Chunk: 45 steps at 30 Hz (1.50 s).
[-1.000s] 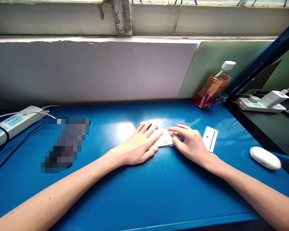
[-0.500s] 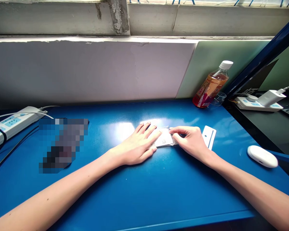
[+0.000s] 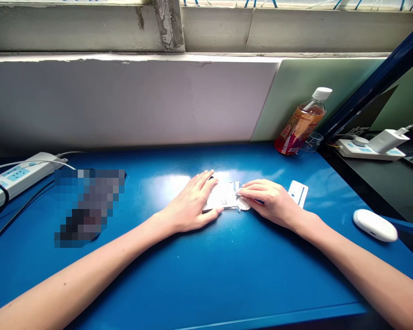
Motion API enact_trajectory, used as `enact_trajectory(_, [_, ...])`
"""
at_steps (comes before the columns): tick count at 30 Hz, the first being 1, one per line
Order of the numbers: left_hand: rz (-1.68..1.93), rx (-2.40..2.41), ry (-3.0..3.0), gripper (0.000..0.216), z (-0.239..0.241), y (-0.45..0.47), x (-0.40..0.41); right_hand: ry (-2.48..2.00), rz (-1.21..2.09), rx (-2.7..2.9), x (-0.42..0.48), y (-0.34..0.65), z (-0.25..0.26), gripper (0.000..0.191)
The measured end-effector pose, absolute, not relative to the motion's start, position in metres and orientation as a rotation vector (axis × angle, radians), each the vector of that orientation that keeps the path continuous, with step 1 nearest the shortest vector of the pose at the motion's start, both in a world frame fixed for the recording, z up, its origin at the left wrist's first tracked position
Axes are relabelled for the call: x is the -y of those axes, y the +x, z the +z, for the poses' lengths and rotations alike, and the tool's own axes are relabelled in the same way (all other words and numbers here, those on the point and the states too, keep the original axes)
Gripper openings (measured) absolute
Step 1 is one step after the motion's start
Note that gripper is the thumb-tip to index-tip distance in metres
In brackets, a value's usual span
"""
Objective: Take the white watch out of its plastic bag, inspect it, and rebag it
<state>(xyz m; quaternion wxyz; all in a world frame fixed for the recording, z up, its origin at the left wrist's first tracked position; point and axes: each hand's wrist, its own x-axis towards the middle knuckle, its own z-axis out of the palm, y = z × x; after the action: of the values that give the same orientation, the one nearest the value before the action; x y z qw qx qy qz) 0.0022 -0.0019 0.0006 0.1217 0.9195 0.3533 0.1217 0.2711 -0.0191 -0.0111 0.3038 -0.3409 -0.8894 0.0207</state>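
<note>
Mostly white — flat, thin packet (image 3: pixel 220 194), faintly printed.

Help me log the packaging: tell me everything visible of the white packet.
The white packet lies flat on the blue desk, with a small dark printed patch near its lower edge; its right end looks like crinkled plastic. The left hand covers its left end; the right hand touches its right end. Contents are hidden.

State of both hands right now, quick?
Left hand: open, laid on the left end of the white packet.
Right hand: fingers bent at the packet's right end; cannot tell whether closed on it.
</note>
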Motion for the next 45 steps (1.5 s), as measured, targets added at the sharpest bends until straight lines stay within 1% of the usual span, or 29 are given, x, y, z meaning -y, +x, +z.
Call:
enact_trajectory(2, [0.335, -1.061, 2.695, 0.076, -0.001, 0.003, 0.001, -0.938, 0.055, 2.395, 0.019, 0.272, -0.01, 0.019])
enact_trajectory(3, [0.326, -1.06, 2.703, 0.077, -0.002, 0.003, 0.0, -0.955, 0.047, 2.412, 0.019, 0.272, -0.01, 0.02])
enact_trajectory(10, [0.38, -0.977, 2.742, 0.06, -0.002, 0.001, -0.001, -0.95, -0.079, 2.43, 0.02, 0.271, -0.007, 0.026])
enact_trajectory(15, [0.419, -0.903, 2.747, 0.052, 0.001, 0.001, 0.0, -0.964, 0.025, 2.425, 0.021, 0.27, -0.009, 0.03])
enact_trajectory(18, [0.432, -0.866, 2.742, 0.05, 0.002, 0.002, -0.001, -0.971, 0.123, 2.393, 0.02, 0.269, -0.013, 0.027])
enact_trajectory(23, [0.46, -0.857, 2.739, 0.054, 0.001, 0.003, -0.001, -0.937, 0.238, 2.336, 0.021, 0.265, -0.016, 0.013])
enact_trajectory(25, [0.484, -0.863, 2.731, 0.055, 0.001, 0.003, -0.001, -0.926, 0.249, 2.337, 0.021, 0.263, -0.013, 0.011])
enact_trajectory(27, [0.496, -0.87, 2.725, 0.056, 0.0, 0.004, 0.0, -0.927, 0.241, 2.354, 0.022, 0.264, -0.009, 0.012])
enact_trajectory(31, [0.485, -0.925, 2.697, 0.055, -0.001, 0.002, 0.0, -0.903, 0.2, 2.368, 0.019, 0.27, -0.003, 0.02])
enact_trajectory(36, [0.477, -1.072, 2.591, 0.062, -0.004, -0.002, -0.002, -0.852, 0.167, 2.344, 0.01, 0.281, 0.001, 0.019])
enact_trajectory(45, [0.439, -1.039, 2.675, 0.061, -0.001, 0.001, -0.001, -0.914, 0.367, 2.423, 0.002, 0.302, 0.008, 0.022])
